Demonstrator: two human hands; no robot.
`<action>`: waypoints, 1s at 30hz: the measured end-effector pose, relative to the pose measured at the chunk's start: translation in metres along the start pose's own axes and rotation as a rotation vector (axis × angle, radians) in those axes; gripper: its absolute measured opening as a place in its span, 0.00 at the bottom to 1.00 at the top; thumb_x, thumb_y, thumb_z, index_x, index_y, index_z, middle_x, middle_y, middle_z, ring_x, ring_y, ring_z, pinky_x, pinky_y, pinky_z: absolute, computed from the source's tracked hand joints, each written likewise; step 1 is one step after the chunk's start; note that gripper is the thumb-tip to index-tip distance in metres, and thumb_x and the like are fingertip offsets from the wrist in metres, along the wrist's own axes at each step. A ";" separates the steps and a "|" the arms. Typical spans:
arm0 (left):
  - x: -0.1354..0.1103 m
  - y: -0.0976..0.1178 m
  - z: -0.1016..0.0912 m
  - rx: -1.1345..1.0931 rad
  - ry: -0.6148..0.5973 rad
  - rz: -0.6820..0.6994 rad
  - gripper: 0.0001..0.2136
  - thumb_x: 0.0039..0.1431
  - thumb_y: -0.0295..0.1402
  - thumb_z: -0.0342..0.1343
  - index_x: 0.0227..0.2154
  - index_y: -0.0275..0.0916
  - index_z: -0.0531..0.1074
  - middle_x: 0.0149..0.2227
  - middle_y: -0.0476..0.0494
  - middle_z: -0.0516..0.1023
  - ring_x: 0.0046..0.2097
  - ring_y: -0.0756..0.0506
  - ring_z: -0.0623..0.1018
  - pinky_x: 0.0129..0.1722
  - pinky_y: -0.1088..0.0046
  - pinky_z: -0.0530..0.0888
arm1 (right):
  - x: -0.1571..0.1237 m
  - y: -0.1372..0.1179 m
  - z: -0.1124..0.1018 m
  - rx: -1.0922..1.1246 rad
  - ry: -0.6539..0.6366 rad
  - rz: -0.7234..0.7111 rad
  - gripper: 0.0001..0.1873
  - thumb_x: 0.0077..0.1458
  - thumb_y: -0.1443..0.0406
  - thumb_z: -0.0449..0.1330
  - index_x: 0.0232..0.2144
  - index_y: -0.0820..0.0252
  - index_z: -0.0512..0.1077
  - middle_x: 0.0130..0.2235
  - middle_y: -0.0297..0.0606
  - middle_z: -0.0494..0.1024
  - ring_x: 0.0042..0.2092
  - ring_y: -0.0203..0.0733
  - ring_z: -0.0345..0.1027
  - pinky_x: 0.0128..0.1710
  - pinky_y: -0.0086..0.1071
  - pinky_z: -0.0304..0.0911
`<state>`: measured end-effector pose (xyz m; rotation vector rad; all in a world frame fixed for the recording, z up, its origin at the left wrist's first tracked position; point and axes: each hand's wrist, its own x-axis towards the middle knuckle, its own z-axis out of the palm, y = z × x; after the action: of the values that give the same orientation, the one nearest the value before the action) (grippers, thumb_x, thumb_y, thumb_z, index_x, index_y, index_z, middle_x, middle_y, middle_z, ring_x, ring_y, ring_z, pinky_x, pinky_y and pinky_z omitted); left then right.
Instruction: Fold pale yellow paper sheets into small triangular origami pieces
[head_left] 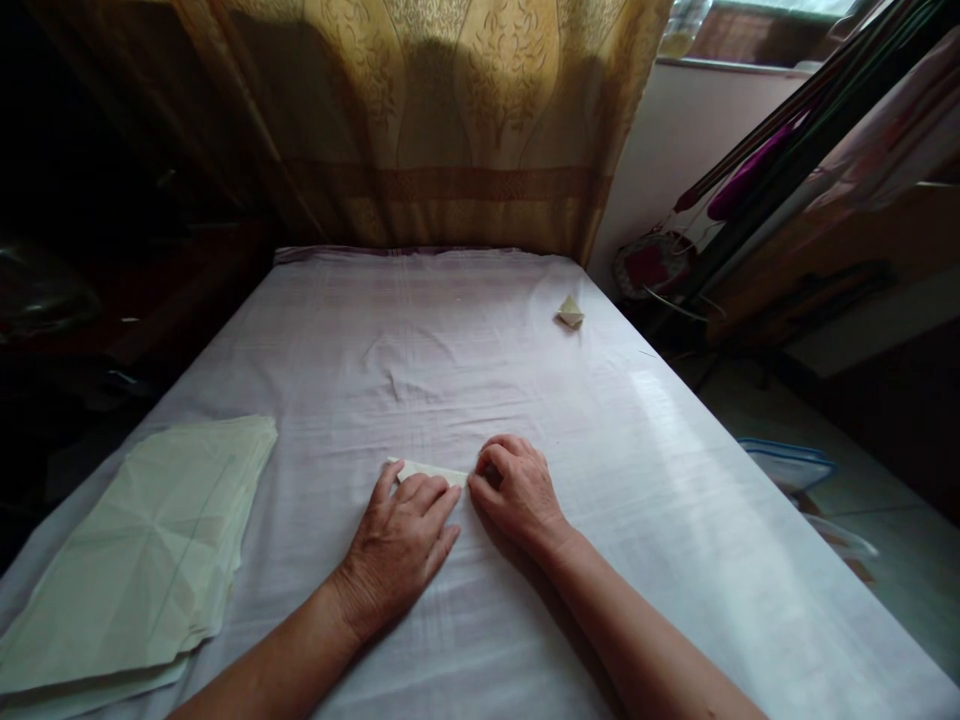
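A small strip of folded pale paper (431,470) lies on the cloth-covered table in front of me. My left hand (405,530) rests palm down over its near side, fingers spread and pressing on it, thumb apart to the right. At the strip's right end, my right hand (521,490) is closed, thumb and index finger pinching the tip. The paper's near edge is hidden under my left fingers. To the left lies a stack of pale paper sheets (142,540), the top one marked with creases. A small folded paper piece (571,312) sits near the far right corner.
The table (637,560) has a wrinkled whitish cloth. A gold patterned curtain (450,110) hangs beyond its far edge. On the floor at right are blue-rimmed plastic containers (787,465). Dark poles and hanging cloth (877,150) stand at the right; the left side is dark.
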<state>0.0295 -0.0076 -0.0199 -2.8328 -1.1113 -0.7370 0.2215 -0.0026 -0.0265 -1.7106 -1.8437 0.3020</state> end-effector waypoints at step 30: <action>-0.019 -0.065 -0.019 0.040 -0.023 -0.020 0.12 0.67 0.33 0.49 0.47 0.42 0.76 0.49 0.46 0.81 0.53 0.41 0.75 0.59 0.54 0.60 | -0.001 0.006 0.007 -0.054 0.056 -0.140 0.03 0.56 0.68 0.60 0.29 0.57 0.71 0.38 0.38 0.76 0.41 0.45 0.66 0.42 0.37 0.56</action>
<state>-0.0318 0.0254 -0.0216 -2.8081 -1.1456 -0.6762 0.2219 -0.0009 -0.0357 -1.5987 -1.9347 0.1464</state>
